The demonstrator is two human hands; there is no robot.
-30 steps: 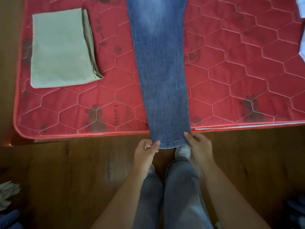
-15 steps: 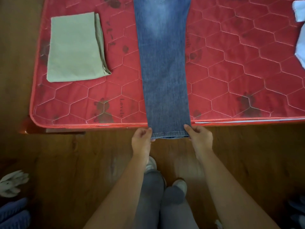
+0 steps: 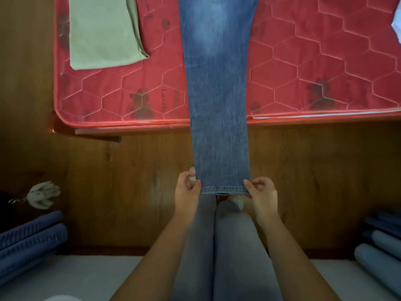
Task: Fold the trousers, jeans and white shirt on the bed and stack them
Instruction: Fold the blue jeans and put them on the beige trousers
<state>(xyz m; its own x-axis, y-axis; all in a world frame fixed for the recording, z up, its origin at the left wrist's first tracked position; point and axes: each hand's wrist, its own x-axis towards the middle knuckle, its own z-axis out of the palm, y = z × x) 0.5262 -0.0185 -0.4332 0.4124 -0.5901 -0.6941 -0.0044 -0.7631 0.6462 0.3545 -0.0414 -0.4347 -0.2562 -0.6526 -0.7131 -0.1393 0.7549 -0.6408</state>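
Jeans (image 3: 217, 94) between left hand (image 3: 187, 193), right hand (image 3: 261, 193)

Both bare forearms reach forward, roughly parallel, one on either side of the legs. The left hand (image 3: 187, 192) and right hand (image 3: 261, 192), level with each other, each pinch one hem corner of the jeans (image 3: 219, 127) between thumb and curled fingers.
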